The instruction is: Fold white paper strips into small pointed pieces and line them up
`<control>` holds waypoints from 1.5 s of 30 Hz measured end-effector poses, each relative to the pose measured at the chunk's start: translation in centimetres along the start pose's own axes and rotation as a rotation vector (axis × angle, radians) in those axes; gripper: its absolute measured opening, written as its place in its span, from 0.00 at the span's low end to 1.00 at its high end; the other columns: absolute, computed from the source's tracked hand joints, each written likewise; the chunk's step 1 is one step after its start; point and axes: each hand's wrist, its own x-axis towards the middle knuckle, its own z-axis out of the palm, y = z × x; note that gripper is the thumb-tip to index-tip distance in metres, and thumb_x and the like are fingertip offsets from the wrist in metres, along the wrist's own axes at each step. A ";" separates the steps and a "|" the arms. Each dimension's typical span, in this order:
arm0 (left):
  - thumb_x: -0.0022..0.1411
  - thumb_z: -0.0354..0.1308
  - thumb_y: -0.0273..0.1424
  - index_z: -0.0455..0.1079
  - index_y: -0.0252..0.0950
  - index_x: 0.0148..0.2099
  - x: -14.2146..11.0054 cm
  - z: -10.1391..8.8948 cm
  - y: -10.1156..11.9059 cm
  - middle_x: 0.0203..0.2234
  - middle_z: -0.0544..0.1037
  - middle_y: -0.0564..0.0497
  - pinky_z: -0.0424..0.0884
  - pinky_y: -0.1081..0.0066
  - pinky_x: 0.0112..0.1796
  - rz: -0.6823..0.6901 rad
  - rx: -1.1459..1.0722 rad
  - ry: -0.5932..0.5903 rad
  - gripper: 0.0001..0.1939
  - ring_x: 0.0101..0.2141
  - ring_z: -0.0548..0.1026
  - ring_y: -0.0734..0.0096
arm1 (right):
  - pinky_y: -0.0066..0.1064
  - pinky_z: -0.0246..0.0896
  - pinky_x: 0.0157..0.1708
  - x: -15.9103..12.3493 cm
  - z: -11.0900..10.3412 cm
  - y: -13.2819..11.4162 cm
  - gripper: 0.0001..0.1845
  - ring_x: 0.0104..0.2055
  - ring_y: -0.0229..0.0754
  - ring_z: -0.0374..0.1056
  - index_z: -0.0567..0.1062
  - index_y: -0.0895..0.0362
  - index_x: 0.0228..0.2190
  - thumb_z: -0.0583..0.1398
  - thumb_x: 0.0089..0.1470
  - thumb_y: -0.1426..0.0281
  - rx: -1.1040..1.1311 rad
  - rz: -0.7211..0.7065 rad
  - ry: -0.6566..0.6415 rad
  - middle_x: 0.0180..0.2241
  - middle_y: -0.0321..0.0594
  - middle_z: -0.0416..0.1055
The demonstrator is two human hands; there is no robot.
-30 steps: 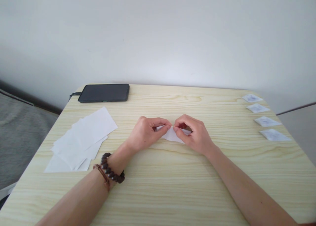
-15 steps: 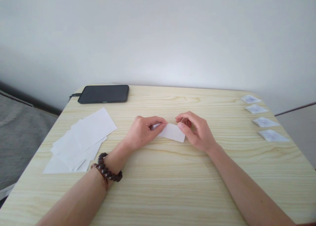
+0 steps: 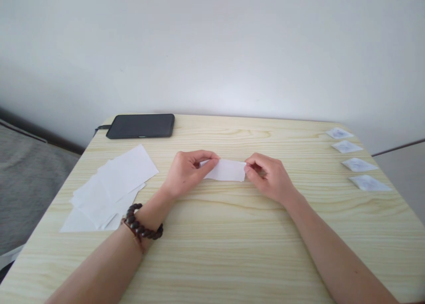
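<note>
A small white paper strip [image 3: 227,170], folded into a narrow rectangle, lies flat at the middle of the light wooden table [image 3: 232,251]. My left hand [image 3: 187,171] pinches its left end between thumb and fingers. A dark bead bracelet [image 3: 141,225] circles that wrist. My right hand [image 3: 270,178] pinches the strip's right end, with its fingers curled.
A loose pile of white paper sheets [image 3: 109,186] lies at the left. A black phone [image 3: 141,125] with a cable rests at the far left edge. Several small folded paper pieces [image 3: 357,164] sit in a row along the right edge. A white wall stands behind.
My hands have drawn apart from a close pinch at the centre to the two ends. The paper now shows as a long flat strip between them.
</note>
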 end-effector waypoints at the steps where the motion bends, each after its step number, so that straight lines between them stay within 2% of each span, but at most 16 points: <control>1: 0.58 0.58 0.38 0.78 0.33 0.36 0.1 -0.2 -0.1 0.25 0.77 0.52 0.56 0.78 0.19 -0.009 -0.017 0.023 0.14 0.18 0.60 0.80 | 0.27 0.53 0.24 0.0 -0.2 0.2 0.07 0.22 0.34 0.58 0.66 0.55 0.25 0.55 0.55 0.74 0.022 0.018 0.024 0.21 0.32 0.63; 4: 0.58 0.58 0.37 0.78 0.32 0.36 0.2 -0.3 -0.1 0.25 0.78 0.52 0.55 0.78 0.19 -0.018 -0.001 0.027 0.13 0.18 0.60 0.81 | 0.28 0.52 0.23 0.1 -0.3 0.1 0.10 0.22 0.34 0.57 0.64 0.55 0.23 0.53 0.54 0.75 0.083 0.033 0.076 0.21 0.32 0.62; 6: 0.59 0.57 0.36 0.78 0.33 0.36 0.1 -0.2 0.1 0.24 0.77 0.53 0.54 0.78 0.18 -0.006 0.037 -0.004 0.12 0.17 0.58 0.82 | 0.29 0.54 0.26 0.2 -0.1 -0.2 0.08 0.25 0.35 0.59 0.64 0.55 0.25 0.53 0.55 0.73 0.099 0.009 0.086 0.23 0.33 0.63; 9: 0.59 0.57 0.35 0.78 0.33 0.36 0.0 0.1 0.4 0.25 0.78 0.52 0.57 0.78 0.20 0.032 0.044 -0.044 0.12 0.18 0.61 0.81 | 0.30 0.56 0.29 0.3 0.4 -0.7 0.06 0.27 0.36 0.60 0.64 0.54 0.28 0.56 0.56 0.69 0.056 -0.014 0.108 0.26 0.34 0.63; 14: 0.59 0.57 0.35 0.78 0.34 0.35 -0.3 0.6 0.5 0.21 0.75 0.54 0.53 0.78 0.18 0.034 0.040 -0.101 0.12 0.17 0.57 0.82 | 0.29 0.55 0.26 0.2 0.8 -0.9 0.13 0.24 0.35 0.56 0.60 0.53 0.25 0.60 0.54 0.65 -0.050 0.055 0.213 0.23 0.31 0.58; 16: 0.58 0.57 0.35 0.78 0.34 0.35 -0.4 0.7 0.6 0.20 0.74 0.55 0.52 0.78 0.18 0.033 0.026 -0.128 0.12 0.17 0.57 0.82 | 0.29 0.56 0.26 0.2 0.9 -1.0 0.10 0.25 0.35 0.59 0.63 0.54 0.28 0.59 0.55 0.66 -0.027 0.035 0.153 0.25 0.33 0.61; 18: 0.58 0.57 0.35 0.79 0.34 0.35 -0.5 0.8 0.6 0.19 0.74 0.55 0.52 0.78 0.18 0.038 0.023 -0.140 0.12 0.17 0.56 0.82 | 0.30 0.58 0.29 0.1 1.0 -1.1 0.04 0.29 0.37 0.62 0.67 0.54 0.31 0.57 0.58 0.69 0.003 -0.034 0.029 0.29 0.36 0.66; 21: 0.58 0.58 0.35 0.79 0.34 0.35 -0.5 0.9 0.6 0.18 0.74 0.55 0.52 0.78 0.18 0.033 0.048 -0.137 0.12 0.17 0.56 0.81 | 0.31 0.59 0.32 0.1 1.2 -1.3 0.07 0.31 0.38 0.65 0.70 0.55 0.31 0.54 0.60 0.72 0.014 -0.126 -0.065 0.29 0.38 0.69; 26: 0.59 0.58 0.37 0.79 0.34 0.35 -0.4 0.9 0.7 0.20 0.77 0.54 0.56 0.78 0.19 0.049 0.053 -0.173 0.13 0.17 0.61 0.81 | 0.29 0.59 0.32 0.0 1.4 -1.3 0.07 0.30 0.37 0.65 0.71 0.55 0.30 0.54 0.60 0.72 0.039 -0.158 -0.050 0.28 0.37 0.70; 32: 0.58 0.57 0.31 0.78 0.33 0.33 -0.6 1.2 0.8 0.24 0.80 0.53 0.63 0.80 0.24 0.077 0.057 -0.188 0.10 0.24 0.72 0.77 | 0.29 0.57 0.30 0.0 1.0 -1.3 0.06 0.26 0.36 0.64 0.70 0.55 0.28 0.56 0.57 0.73 -0.057 -0.179 -0.042 0.25 0.35 0.71; 37: 0.57 0.57 0.31 0.78 0.32 0.31 -0.6 1.2 0.6 0.22 0.79 0.54 0.64 0.80 0.25 0.090 0.098 -0.123 0.10 0.23 0.72 0.78 | 0.28 0.54 0.29 0.1 0.0 -0.6 0.09 0.23 0.34 0.60 0.69 0.56 0.23 0.56 0.55 0.74 -0.113 -0.170 -0.050 0.20 0.32 0.68; 42: 0.55 0.56 0.30 0.78 0.32 0.30 -0.4 0.6 0.1 0.17 0.75 0.56 0.61 0.81 0.21 0.092 0.155 -0.088 0.11 0.18 0.67 0.81 | 0.24 0.52 0.25 -0.1 -0.6 -0.3 0.09 0.22 0.31 0.59 0.69 0.57 0.22 0.56 0.53 0.75 -0.044 -0.153 -0.033 0.19 0.31 0.66; 45: 0.55 0.56 0.30 0.78 0.32 0.30 -0.2 0.1 -0.1 0.18 0.76 0.54 0.64 0.81 0.23 0.078 0.171 -0.083 0.11 0.20 0.71 0.79 | 0.23 0.51 0.22 -0.2 -0.8 -0.3 0.10 0.20 0.30 0.58 0.69 0.57 0.20 0.56 0.52 0.76 0.024 -0.102 -0.002 0.18 0.30 0.66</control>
